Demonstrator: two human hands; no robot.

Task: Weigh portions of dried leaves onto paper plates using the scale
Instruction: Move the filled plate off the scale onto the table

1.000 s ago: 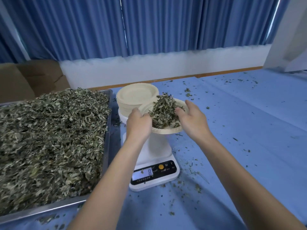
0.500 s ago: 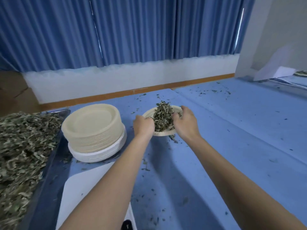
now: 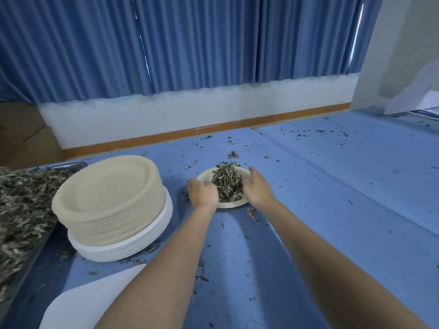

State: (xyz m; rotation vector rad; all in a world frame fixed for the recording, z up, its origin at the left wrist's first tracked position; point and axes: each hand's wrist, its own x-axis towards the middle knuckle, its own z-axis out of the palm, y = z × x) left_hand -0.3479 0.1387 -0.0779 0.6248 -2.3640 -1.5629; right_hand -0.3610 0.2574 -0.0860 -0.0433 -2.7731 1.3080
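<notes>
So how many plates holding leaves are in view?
1: the filled plate on the blue table, between both hands, right of the empty plate stack.

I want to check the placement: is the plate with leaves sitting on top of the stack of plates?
No, the filled plate rests on the blue table cover, to the right of the stack of plates, held by both hands.

I see two bare forearms reaching out from under my camera, no sleeves on either. The left hand [image 3: 203, 192] and right hand [image 3: 257, 188] wear no gloves. No rings, watch or bands show.
</notes>
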